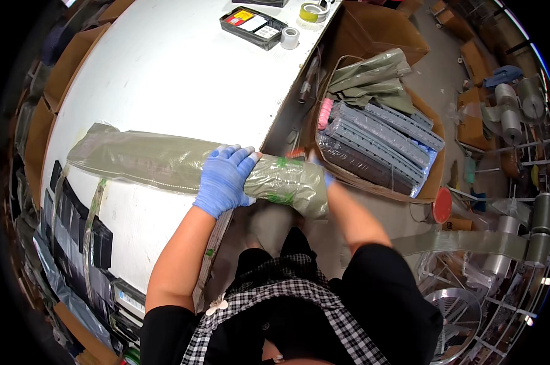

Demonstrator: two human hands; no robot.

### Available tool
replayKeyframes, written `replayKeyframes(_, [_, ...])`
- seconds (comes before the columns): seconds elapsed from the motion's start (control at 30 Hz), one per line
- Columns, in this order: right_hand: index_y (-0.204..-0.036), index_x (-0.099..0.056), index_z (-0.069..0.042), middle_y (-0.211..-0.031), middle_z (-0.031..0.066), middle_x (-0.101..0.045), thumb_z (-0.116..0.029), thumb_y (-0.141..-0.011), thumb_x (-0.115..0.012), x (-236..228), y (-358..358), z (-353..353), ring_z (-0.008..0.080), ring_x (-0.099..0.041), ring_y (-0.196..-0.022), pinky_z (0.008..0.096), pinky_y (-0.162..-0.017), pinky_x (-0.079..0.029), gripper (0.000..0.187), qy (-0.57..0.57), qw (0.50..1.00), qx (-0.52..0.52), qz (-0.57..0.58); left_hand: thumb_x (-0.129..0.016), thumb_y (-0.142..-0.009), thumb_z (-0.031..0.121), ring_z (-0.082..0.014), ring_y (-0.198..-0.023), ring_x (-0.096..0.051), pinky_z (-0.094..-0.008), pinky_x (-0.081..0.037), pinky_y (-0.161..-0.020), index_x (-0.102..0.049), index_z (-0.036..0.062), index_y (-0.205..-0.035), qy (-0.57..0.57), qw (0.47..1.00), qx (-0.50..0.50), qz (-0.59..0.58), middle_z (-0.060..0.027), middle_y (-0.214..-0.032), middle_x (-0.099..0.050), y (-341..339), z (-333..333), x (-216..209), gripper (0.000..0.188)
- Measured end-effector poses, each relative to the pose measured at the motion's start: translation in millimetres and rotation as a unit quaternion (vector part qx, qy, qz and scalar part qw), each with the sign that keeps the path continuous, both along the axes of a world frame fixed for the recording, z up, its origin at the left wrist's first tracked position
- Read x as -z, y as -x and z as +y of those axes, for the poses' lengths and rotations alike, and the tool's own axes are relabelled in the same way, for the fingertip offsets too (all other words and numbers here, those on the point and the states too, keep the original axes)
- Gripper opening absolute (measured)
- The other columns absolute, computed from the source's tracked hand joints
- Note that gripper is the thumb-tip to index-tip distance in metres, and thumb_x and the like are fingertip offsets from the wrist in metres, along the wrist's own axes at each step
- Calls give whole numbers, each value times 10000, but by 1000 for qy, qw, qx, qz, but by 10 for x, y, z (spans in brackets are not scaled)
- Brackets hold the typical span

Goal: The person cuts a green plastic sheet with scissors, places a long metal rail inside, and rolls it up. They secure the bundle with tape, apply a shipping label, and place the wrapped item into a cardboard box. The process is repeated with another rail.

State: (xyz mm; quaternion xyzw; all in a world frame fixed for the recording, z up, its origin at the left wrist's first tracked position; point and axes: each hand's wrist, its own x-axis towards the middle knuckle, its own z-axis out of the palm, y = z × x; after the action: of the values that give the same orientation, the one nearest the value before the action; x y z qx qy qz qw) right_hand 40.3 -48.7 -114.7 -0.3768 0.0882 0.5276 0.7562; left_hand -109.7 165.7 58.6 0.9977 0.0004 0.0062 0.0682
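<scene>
Your left hand (225, 179), gloved in blue, lies palm down on the bag (147, 158), fingers extended and laid flat across its upper face, thumb on the side nearest you. Your right hand (328, 178), also gloved, is at the right end of the bag and mostly hidden; you cannot tell its grip from this view.

The bag is olive, long and shiny. It runs from well left of your left hand, passes under that palm and reaches your right hand. Left of the left hand, it rests on the white table (165, 79); to the right, it extends past the table edge. Green marks show on the part between your hands.

Beyond your left hand, at the far end of the table, are a black tray (253, 27) and a tape roll (290, 38), side by side. Beyond your right hand, a carton (434, 125) holds grey strips (378, 137). Black parts (80, 222) lie left of your left hand.
</scene>
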Motion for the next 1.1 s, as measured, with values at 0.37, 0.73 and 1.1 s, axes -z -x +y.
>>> replayKeyframes(0.37, [-1358,-417,-15,-1198,248,-586,-706,-843,-474,-1994,-403,106,392,-608,-1077,529,-941,-480,864,-98,978,-70,-169,-856,-474,406,-262,-1147,-549,-430,-399,-1028,-572,142,-1269,27,999,-7,-42,-61,-1264,-595,75,30,4,885])
replayKeyframes(0.73, [-1442,-356,-22,-1277,139,-564,-724,-837,-510,-1993,910,-858,251,-577,-1129,410,-997,-437,939,32,994,-5,107,-833,-504,445,-264,-1160,-539,-381,-392,-1039,-534,137,-1319,13,996,-31,79,-71,-1276,-584,-118,84,-59,921])
replayKeyframes(1.1, [-1225,-542,-87,-1041,125,-649,-662,-963,-245,452,74,-442,230,-651,-903,433,-844,-545,698,98,990,-34,100,-847,-512,415,-260,-1181,-529,-402,-384,-1051,-545,133,-1305,26,997,-49,47,-66,-1267,-588,-253,37,-57,894])
